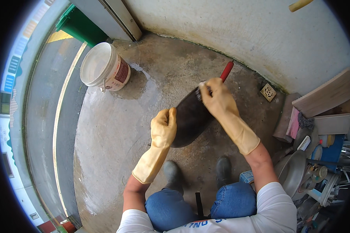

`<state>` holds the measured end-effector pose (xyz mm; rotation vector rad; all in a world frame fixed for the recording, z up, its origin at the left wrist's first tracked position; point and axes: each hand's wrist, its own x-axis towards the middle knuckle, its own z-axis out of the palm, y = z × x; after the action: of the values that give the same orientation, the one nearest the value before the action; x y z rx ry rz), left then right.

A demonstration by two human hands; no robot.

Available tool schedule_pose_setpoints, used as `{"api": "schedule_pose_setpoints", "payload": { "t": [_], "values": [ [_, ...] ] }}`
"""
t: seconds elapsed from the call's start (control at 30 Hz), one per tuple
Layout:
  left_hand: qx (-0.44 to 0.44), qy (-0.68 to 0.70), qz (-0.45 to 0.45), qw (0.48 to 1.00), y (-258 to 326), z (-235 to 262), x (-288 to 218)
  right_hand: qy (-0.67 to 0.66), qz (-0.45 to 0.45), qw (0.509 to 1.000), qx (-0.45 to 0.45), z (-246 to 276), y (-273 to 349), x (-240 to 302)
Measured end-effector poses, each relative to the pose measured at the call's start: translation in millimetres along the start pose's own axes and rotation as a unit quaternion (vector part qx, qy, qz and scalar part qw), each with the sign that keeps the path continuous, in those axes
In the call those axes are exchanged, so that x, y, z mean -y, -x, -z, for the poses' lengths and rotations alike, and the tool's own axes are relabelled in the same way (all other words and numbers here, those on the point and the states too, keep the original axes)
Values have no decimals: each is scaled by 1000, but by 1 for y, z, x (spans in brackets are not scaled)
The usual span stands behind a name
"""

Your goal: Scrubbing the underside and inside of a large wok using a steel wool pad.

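Note:
A dark wok [192, 116] with a red handle [227, 71] is held tilted in front of my knees, its handle pointing to the far right. My left hand [163, 126], in a cream rubber glove, is closed on the wok's left edge. My right hand [216, 95], gloved the same way, presses a dark, rough scouring pad [199, 94] against the wok near the handle. That hand is slightly blurred, and its fingers cover most of the pad.
A white bucket [118, 73] stands at the far left before a green bin [81, 25]. A floor drain [268, 92] lies near the wall. Boards [326, 93], a large metal bowl [293, 171] and other clutter crowd the right. My grey boots [223, 173] are on the wet concrete.

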<state>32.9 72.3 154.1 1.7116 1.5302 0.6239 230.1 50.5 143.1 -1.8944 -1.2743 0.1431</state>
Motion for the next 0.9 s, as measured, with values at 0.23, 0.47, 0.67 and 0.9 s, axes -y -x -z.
{"api": "schedule_pose_setpoints", "payload": {
  "t": [0.23, 0.47, 0.67, 0.9],
  "values": [
    [-5, 6, -17, 1000, 8, -6, -5, 31, -161, 982, 90, 19, -23, -13],
    [-13, 3, -40, 999, 14, -5, -1, -68, 65, 995, 43, 6, -1, -2],
    [-8, -15, -53, 998, 12, 0, 2, -27, 63, 996, 66, -4, 19, 20],
    [3, 17, -18, 1000, 10, -3, -2, 24, -119, 989, 82, 14, -21, 1]
  ]
}}
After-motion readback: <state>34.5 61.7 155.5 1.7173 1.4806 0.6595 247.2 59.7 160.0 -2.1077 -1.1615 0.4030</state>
